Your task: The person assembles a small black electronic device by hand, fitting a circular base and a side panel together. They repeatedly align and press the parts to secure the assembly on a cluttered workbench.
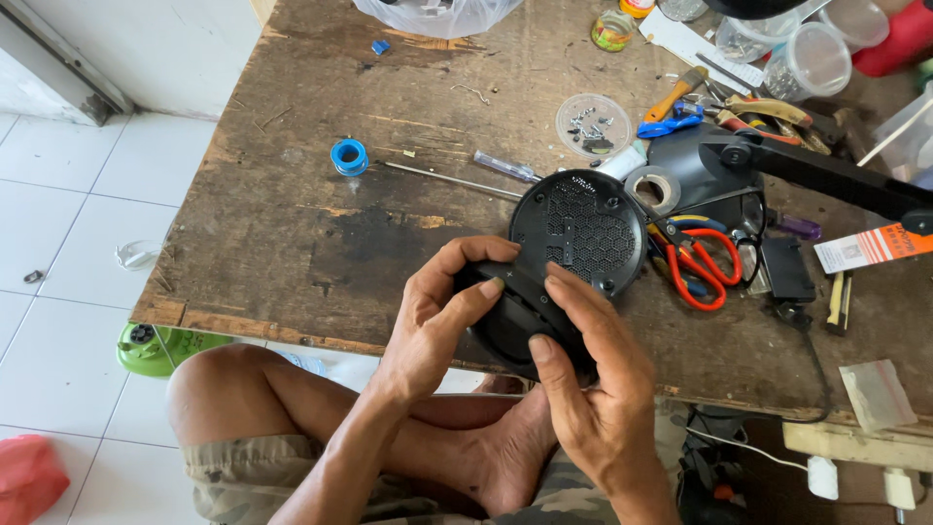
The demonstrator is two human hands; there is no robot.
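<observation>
1. Black round device: honeycomb grille up, propped over the near tabletop edge, above the lap.
2. Left hand: grip closed on its lower body.
3. Right hand: grip clasping the other side, steadying.
4. Red-handled scissors: just beside, handy.

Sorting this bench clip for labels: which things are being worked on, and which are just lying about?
In hand:
- black round plastic device with honeycomb grille
- left hand
- right hand

Lying about:
- red-handled scissors
- blue tape roll
- clear-handled screwdriver
- clear round lid of screws
</observation>
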